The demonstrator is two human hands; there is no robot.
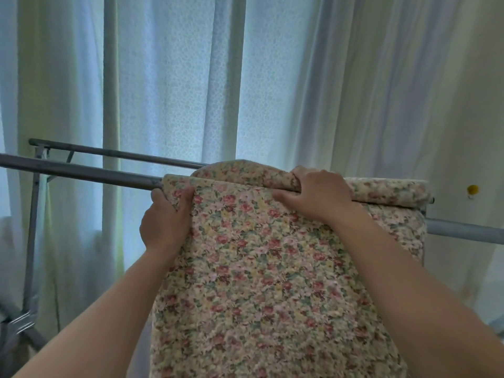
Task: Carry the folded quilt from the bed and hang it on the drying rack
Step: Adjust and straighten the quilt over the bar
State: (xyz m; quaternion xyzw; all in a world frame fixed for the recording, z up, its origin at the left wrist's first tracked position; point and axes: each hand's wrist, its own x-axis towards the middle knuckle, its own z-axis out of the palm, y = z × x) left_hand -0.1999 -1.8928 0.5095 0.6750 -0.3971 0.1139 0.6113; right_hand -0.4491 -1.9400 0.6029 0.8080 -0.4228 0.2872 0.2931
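The cream quilted cotton quilt with small pink and red flowers [261, 263] lay draped over the near grey metal rail of the drying rack [81, 171], its long axis running down towards the person and its folded top edge lying along the rail, towards the rail's right end. A further fold of it humped up over the far rail (how far it dropped behind could not be seen). Both forearms reached up and forward. The left hand [163, 222] was clenched on the quilt's upper left corner, thumb on the front face, just beside the bare stretch of rail. The right hand [319, 192] gripped the top fold, fingers curled over it and thumb pressed flat on the front. Pale sheer curtains [174, 77] hung behind.
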